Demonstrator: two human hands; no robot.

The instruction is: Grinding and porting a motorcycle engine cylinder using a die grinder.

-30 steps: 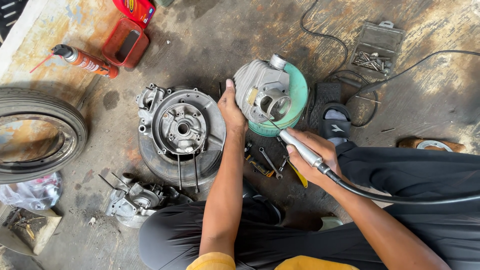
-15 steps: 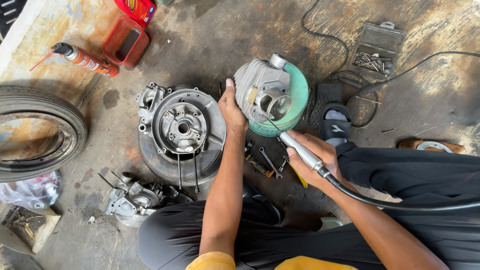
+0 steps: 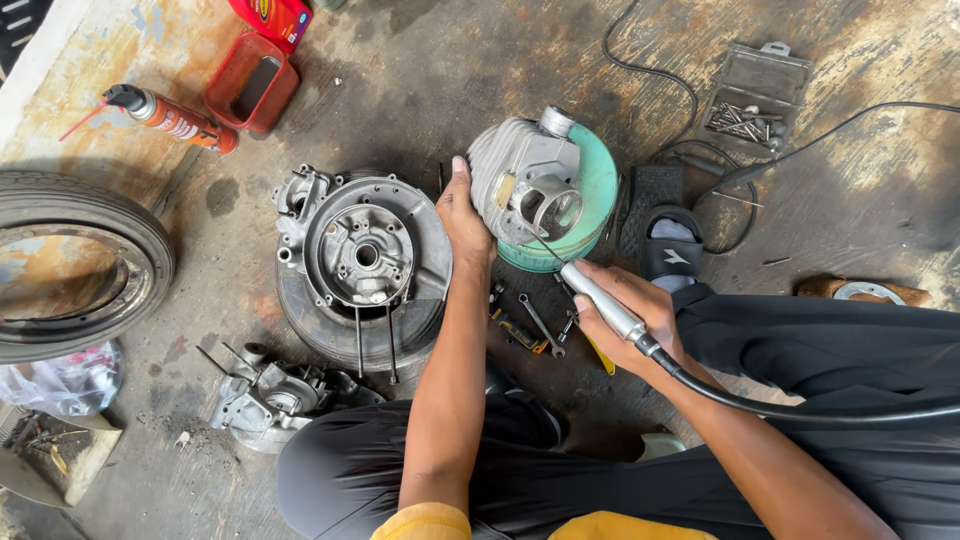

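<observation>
1 tyre [image 3: 70, 265] lies at the left, then 2 grey engine casings — the big round casing [image 3: 365, 255] and a smaller casing [image 3: 270, 395]. 1 finned cylinder [image 3: 525, 185] sits on a green bowl [image 3: 600, 190] (contents hidden). The left hand [image 3: 462, 215] presses flat against it, fingers together; the right hand [image 3: 630, 310] wraps a grinder handpiece [image 3: 600, 300]. 1 red tray [image 3: 250, 92], 1 spray can [image 3: 170, 118] — 1 clear case [image 3: 755, 95] holds small bits.

grey metal engine cylinder [image 3: 525, 185] on teal-green bowl [image 3: 598, 190]. silver rotary tool handpiece [image 3: 603, 300], black hose [image 3: 800, 410]. orange spray can [image 3: 175, 120]. red tray [image 3: 250, 90]. black tyre [image 3: 80, 265].
</observation>
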